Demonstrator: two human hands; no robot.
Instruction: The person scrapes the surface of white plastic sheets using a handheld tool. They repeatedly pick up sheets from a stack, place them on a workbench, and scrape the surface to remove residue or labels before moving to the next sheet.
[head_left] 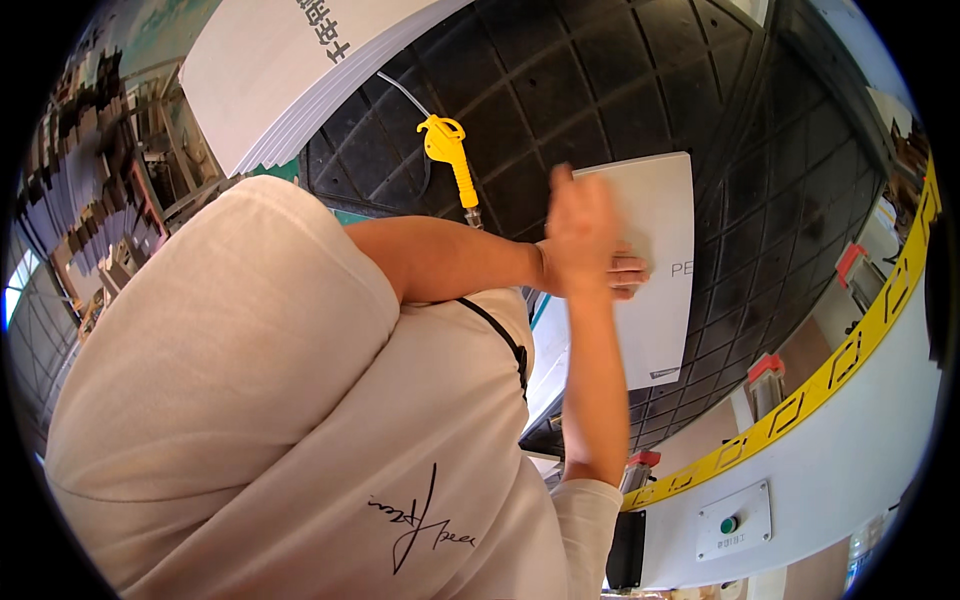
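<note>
We're resting our left hand (625, 273) flat on the white printed panel (655, 212), long axis running crosswise beneath; our right hand (582, 225) is looking blurred, grip unclear.

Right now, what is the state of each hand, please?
Left hand: open, resting on the white panel.
Right hand: blurred; open or closed cannot be told.

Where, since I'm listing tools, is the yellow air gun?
In the head view, the yellow air gun lies upper left of centre on the black grid-patterned mat, between the stacked white boards and the left forearm.
</note>
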